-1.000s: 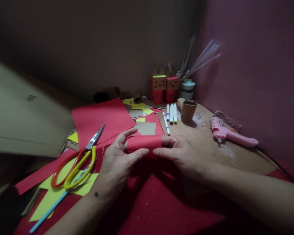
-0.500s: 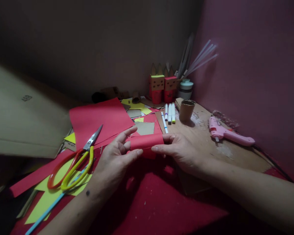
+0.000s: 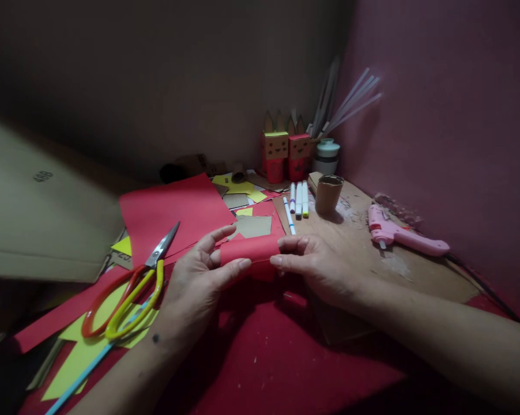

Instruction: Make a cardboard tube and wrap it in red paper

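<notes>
My left hand [image 3: 199, 282] and my right hand [image 3: 316, 268] hold a piece of red paper [image 3: 251, 252] between them, curved into a roll just above the red sheet on the table. Thumb and fingers of each hand pinch one end of it. What lies inside the roll is hidden. Left of my left hand lie scissors [image 3: 130, 288] with orange and yellow handles, blades pointing toward the back.
A large red sheet [image 3: 173, 210] and yellow paper scraps [image 3: 91, 357] cover the table's left. Markers [image 3: 298, 199], a cardboard tube [image 3: 328, 195] and a pink glue gun [image 3: 400, 233] lie at right. Two box figures [image 3: 286, 148] stand at the back. A cardboard sheet [image 3: 39, 225] leans at left.
The hands have shifted the red roll slightly left and pressed it tighter; the view has drifted a little. Nothing else on the table moved.
</notes>
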`<action>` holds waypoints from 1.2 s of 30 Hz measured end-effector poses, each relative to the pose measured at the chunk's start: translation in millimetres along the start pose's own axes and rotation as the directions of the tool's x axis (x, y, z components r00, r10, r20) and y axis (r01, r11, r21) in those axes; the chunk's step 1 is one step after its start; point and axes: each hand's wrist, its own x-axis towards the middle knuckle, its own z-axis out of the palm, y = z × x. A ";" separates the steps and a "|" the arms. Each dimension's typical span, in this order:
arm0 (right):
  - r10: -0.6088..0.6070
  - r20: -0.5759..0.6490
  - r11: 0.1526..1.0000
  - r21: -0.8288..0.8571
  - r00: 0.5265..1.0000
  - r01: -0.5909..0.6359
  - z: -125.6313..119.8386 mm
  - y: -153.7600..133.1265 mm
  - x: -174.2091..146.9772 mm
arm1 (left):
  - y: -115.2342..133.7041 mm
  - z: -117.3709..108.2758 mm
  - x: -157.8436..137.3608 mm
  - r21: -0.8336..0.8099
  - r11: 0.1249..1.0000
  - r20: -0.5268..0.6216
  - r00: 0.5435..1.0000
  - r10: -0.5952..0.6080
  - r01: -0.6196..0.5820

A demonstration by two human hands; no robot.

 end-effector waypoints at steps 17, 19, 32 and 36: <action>-0.052 -0.010 0.995 0.082 0.999 0.053 -0.9 -4.6 -1.1 | 2.1 -4.2 -0.7 0.125 0.986 -0.077 0.990 0.118 -0.108; -0.060 -0.003 0.992 0.114 0.998 0.060 1.9 -3.7 -1.7 | 1.4 -3.3 -1.4 0.117 0.987 -0.080 0.990 0.118 -0.109; -0.073 0.037 0.995 0.077 0.997 0.070 10.0 -5.1 -5.4 | -2.7 8.0 -6.8 0.085 0.994 -0.039 0.996 0.075 -0.071; -0.092 0.012 0.996 0.015 0.996 0.092 5.4 -5.9 -3.9 | -0.6 3.9 -4.5 0.060 0.995 -0.009 0.996 0.085 -0.084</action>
